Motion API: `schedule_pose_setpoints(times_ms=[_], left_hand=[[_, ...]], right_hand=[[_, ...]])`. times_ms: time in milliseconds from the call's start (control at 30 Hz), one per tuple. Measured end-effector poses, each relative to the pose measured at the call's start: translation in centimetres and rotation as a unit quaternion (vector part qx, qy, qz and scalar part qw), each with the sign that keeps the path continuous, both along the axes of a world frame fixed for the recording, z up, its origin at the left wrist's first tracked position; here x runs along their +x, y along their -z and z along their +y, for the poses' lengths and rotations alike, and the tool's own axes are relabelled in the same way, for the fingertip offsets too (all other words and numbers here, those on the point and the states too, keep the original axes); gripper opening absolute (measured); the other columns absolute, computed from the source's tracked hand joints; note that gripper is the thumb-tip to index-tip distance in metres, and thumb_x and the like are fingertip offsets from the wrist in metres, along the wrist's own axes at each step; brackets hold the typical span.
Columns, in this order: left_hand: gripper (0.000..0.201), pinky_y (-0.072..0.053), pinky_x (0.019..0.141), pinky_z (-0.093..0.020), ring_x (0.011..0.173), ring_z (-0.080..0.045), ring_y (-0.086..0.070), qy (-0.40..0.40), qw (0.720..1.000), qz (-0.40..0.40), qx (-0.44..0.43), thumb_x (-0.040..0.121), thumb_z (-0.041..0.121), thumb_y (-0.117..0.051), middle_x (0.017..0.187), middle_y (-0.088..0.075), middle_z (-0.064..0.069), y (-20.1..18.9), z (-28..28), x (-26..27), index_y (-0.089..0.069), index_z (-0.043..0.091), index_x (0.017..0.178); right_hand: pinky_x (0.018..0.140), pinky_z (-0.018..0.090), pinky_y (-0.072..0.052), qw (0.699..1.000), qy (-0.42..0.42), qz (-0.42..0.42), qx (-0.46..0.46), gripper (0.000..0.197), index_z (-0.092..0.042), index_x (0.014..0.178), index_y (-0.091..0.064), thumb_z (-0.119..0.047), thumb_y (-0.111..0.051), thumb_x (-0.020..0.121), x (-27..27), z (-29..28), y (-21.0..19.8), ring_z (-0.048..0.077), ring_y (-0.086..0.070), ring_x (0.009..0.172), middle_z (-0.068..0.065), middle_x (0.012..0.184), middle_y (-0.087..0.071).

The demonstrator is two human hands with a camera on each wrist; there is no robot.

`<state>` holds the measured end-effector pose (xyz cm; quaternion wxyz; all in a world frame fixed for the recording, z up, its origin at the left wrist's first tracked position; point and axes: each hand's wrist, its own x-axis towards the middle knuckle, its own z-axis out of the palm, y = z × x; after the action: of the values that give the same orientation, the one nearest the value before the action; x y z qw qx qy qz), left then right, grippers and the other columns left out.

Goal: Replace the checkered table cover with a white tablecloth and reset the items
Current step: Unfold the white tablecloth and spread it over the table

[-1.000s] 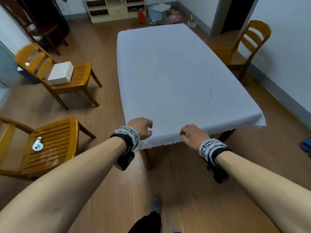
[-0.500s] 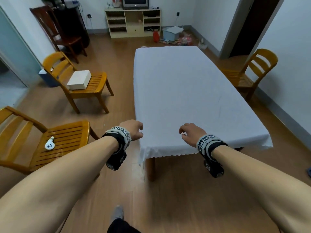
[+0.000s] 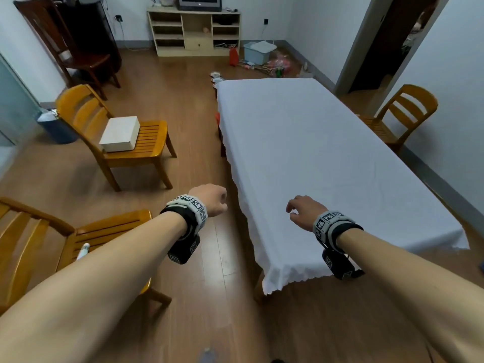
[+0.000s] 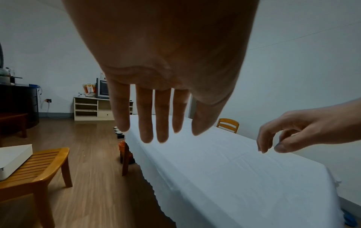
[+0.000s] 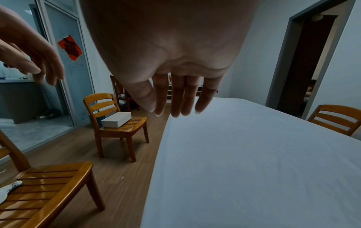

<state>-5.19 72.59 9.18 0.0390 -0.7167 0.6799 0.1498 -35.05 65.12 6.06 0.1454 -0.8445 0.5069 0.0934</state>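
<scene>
A white tablecloth with a scalloped hem covers the long rectangular table, running from the centre of the head view toward 1 o'clock, its near edge draping over the table end. At 9 o'clock stands a yellow wooden slatted chair bearing a flat white rectangular box; a second yellow wooden chair at 8 o'clock carries a small white object, partly hidden by the forearm. A third yellow chair sits at 2 o'clock beside the wall. The left hand hangs over the wooden floor just beside the table's left edge, empty, fingers straight and relaxed. The right hand hovers above the cloth near its near end, holding nothing, fingers loosely extended downward. Small round bowls lie on the floor at 12 o'clock.
</scene>
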Motion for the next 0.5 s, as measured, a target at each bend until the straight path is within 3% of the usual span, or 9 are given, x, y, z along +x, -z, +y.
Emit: schedule_pose_setpoints(times_ms=[267, 500], left_hand=[[0.036, -0.056, 0.081, -0.037, 0.094, -0.019, -0.063, -0.007, 1.0, 0.01, 0.022, 0.089, 0.046, -0.055, 0.108, -0.065, 0.004, 0.5, -4.9, 7.5, -0.058, 0.027, 0.119], [0.037, -0.054, 0.082, -0.036, 0.097, -0.022, -0.062, -0.028, 0.999, -0.008, 0.03, 0.088, 0.046, -0.054, 0.112, -0.066, 0.0, -0.8, -13.0, 11.6, -0.06, 0.026, 0.118]], right_hand=[[0.089, 0.037, -0.05, 0.999, 0.004, 0.025, 0.025, 0.029, -0.025, 0.12, -0.061, -0.026, -0.048, 0.094, 7.1, -3.9, 1.1, 0.016, -0.052, 0.114, -0.003, 0.126, -0.054], [0.098, 0.039, -0.047, 0.997, 0.013, -0.057, 0.05, 0.035, -0.023, 0.125, -0.06, -0.027, -0.051, 0.091, 14.2, -14.8, 1.2, 0.019, -0.054, 0.117, -0.001, 0.129, -0.057]])
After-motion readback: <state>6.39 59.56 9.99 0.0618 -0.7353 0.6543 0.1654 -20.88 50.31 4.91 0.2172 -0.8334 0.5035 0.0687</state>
